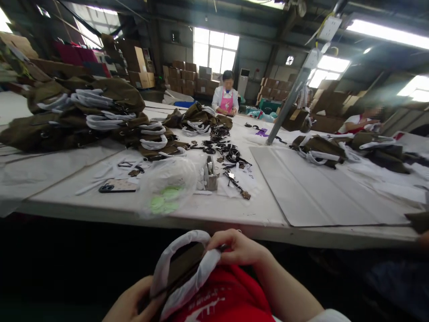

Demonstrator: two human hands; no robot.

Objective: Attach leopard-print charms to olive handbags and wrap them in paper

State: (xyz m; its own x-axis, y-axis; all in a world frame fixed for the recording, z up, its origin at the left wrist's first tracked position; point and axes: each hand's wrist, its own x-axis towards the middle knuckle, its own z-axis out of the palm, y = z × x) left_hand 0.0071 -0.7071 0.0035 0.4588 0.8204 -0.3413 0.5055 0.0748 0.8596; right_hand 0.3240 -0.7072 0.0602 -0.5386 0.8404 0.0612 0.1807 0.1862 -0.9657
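Observation:
An olive-brown bag rests at my lap below the table edge, against my red apron. Both of its looped handles are wrapped in white paper or film. My right hand is closed at the far end of the bag, fingers pinched by the handle and a small dark part. At the near end my left hand curls around the bag's edge beside the handle bases; some of its fingers are hidden. Much of the bag's body lies out of sight beneath my hands.
Before me spans a white table bearing a plastic bag with green pieces, a phone, a tape dispenser and dark straps with charms. Piled bags stand left. A metal post rises right. A co-worker sits opposite.

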